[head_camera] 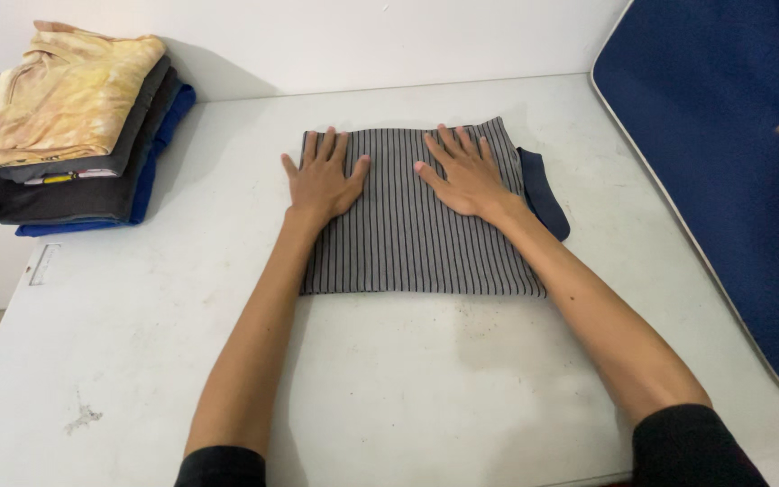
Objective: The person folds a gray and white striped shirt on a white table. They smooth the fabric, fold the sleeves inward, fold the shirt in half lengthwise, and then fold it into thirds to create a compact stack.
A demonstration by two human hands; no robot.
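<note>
A folded grey garment with thin black stripes (pixel 407 243) lies flat on the white table (pixel 389 388), a dark navy collar edge (pixel 547 194) sticking out at its right side. My left hand (pixel 322 180) rests palm down on the garment's upper left part, fingers spread. On the upper right part my right hand (pixel 466 171) lies flat in the same way. Neither hand grips anything; both press on the cloth.
A stack of folded clothes (pixel 74 135) sits at the table's far left corner: yellow tie-dye on top, then grey, black and blue. A large dark blue panel with a white rim (pixel 732 162) leans at the right. A white wall runs behind.
</note>
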